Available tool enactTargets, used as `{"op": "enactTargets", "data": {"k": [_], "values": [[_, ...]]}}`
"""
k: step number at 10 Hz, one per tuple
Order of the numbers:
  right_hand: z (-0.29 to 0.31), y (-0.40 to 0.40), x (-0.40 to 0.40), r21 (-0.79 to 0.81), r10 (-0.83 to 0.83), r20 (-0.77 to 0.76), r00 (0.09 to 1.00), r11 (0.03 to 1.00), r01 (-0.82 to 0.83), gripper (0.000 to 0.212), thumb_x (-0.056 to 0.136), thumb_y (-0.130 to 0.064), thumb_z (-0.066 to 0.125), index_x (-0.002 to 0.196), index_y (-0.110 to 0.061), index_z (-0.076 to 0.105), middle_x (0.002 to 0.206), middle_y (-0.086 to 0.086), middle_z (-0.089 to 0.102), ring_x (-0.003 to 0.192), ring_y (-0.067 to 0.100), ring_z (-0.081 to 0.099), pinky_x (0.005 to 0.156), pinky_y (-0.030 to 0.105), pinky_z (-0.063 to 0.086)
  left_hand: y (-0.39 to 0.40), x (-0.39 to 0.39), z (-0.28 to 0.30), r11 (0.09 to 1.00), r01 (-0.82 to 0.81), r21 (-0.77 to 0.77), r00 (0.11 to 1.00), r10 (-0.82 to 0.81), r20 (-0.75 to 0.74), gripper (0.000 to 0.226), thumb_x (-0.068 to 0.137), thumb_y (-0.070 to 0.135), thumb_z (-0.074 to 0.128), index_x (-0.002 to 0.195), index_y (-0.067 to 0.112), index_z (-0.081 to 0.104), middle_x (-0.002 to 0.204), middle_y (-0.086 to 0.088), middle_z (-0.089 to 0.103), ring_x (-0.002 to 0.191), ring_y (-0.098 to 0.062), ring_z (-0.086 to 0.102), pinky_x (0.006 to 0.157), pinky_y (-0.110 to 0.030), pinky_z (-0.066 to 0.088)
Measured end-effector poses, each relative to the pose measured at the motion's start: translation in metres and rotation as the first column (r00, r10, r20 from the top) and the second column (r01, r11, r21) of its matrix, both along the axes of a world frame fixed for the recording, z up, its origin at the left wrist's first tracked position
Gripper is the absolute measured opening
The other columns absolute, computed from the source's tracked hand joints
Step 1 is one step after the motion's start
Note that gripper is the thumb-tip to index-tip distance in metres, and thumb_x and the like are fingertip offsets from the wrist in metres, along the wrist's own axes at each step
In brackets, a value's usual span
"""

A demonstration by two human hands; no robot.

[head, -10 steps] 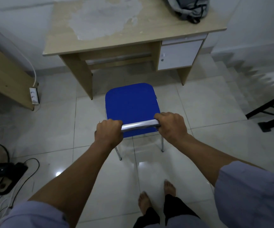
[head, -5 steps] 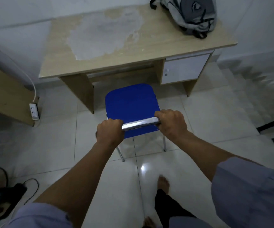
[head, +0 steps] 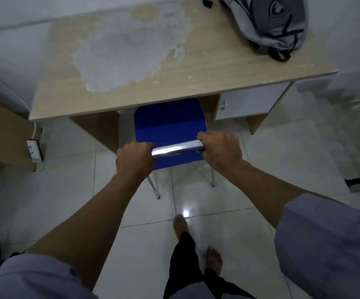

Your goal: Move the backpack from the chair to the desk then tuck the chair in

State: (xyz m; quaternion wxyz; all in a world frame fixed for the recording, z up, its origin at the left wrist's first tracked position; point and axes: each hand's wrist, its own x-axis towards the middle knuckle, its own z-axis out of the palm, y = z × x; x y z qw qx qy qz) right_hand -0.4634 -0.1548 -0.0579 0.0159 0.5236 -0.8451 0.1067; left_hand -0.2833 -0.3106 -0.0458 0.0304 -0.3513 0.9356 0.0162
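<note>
A grey backpack point(head: 271, 24) with black straps lies on the far right corner of the wooden desk point(head: 217, 70). The blue chair point(head: 170, 126) with chrome legs stands in the desk's knee gap, its seat front hidden under the desk edge. My left hand point(head: 134, 158) and my right hand point(head: 220, 149) both grip the chrome top bar of the chair's backrest, one at each end.
The desk has a white cabinet door point(head: 248, 102) on the right and a side panel point(head: 97, 130) left of the chair. A wooden furniture piece point(head: 2, 134) with a power strip point(head: 34, 151) stands left. Tiled floor lies all around; my bare feet are below.
I have stepped forward and the chair has slid toward the desk, so its seat front now sits under the desk edge. Both hands keep their grip on the bar.
</note>
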Motion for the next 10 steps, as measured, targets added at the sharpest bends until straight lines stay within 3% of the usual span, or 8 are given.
{"op": "enactTargets", "data": {"k": [2,3,4,7,8,9,10], "values": [[0.002,-0.057,-0.047,-0.016,-0.028,-0.046,0.999,1.0,0.027,0.014,0.076,-0.019,0.081,0.079,-0.016,0.067,0.068,0.004,0.067,0.058,0.025,0.062,0.05,0.025,0.031,-0.057,-0.051,0.005,1.0,0.009,0.016,0.999,-0.01,0.042,0.011,0.086,0.029,0.067,0.094,0.023,0.071,0.075,-0.003,0.067,0.068,-0.029,0.064,0.064,-0.036,0.054],[-0.002,-0.084,-0.068,-0.037,-0.057,-0.054,0.997,0.998,0.055,0.015,0.071,-0.016,0.08,0.074,-0.017,0.065,0.064,0.004,0.065,0.055,0.026,0.061,0.047,0.025,0.032,-0.086,-0.073,0.003,1.0,0.028,-0.008,0.998,-0.027,0.063,0.009,0.08,0.023,0.067,0.088,0.021,0.07,0.072,-0.004,0.065,0.067,-0.032,0.062,0.058,-0.031,0.042],[-0.005,-0.105,-0.085,-0.065,-0.09,-0.039,0.995,0.994,0.087,0.016,0.069,-0.017,0.082,0.074,-0.018,0.067,0.064,0.004,0.066,0.057,0.027,0.063,0.046,0.027,0.043,-0.112,-0.094,0.0,0.998,0.058,-0.026,0.997,-0.056,0.058,0.012,0.077,0.024,0.067,0.089,0.021,0.071,0.073,-0.005,0.067,0.069,-0.034,0.063,0.056,-0.03,0.036],[-0.013,-0.131,-0.121,-0.103,-0.049,-0.118,0.992,0.994,0.037,0.022,0.069,-0.026,0.084,0.081,-0.02,0.066,0.068,0.001,0.065,0.057,0.023,0.061,0.049,0.024,0.032,-0.15,-0.124,-0.005,0.991,0.135,-0.022,0.991,-0.135,-0.003,0.018,0.077,0.027,0.069,0.094,0.024,0.074,0.072,-0.007,0.07,0.064,-0.035,0.064,0.057,-0.031,0.033],[-0.011,-0.128,-0.118,-0.076,-0.073,-0.097,0.993,0.995,0.066,0.022,0.072,-0.025,0.082,0.084,-0.019,0.065,0.072,0.002,0.066,0.061,0.024,0.062,0.05,0.027,0.037,-0.142,-0.125,-0.001,0.995,0.096,0.021,0.995,-0.097,0.017,0.022,0.079,0.028,0.068,0.101,0.025,0.074,0.079,-0.006,0.071,0.07,-0.034,0.065,0.059,-0.032,0.038],[-0.005,-0.124,-0.119,-0.103,-0.016,0.002,1.0,0.995,0.016,0.03,0.072,-0.031,0.084,0.094,-0.017,0.069,0.084,0.003,0.07,0.073,0.024,0.066,0.057,0.031,0.047,-0.139,-0.128,0.007,0.99,0.087,0.109,0.995,-0.092,0.04,0.043,0.078,0.048,0.074,0.116,0.029,0.07,0.098,-0.005,0.075,0.087,-0.031,0.068,0.071,-0.036,0.051],[0.012,-0.118,-0.118,-0.014,0.057,0.277,0.959,0.998,-0.056,0.066,0.076,-0.062,0.074,0.126,-0.021,0.064,0.125,0.0,0.068,0.114,0.018,0.062,0.094,0.037,0.054,-0.142,-0.123,0.022,0.937,0.119,0.328,0.985,-0.154,0.083,0.095,0.066,0.073,0.074,0.148,0.031,0.048,0.144,-0.005,0.058,0.132,-0.028,0.054,0.105,-0.046,0.046]]}}
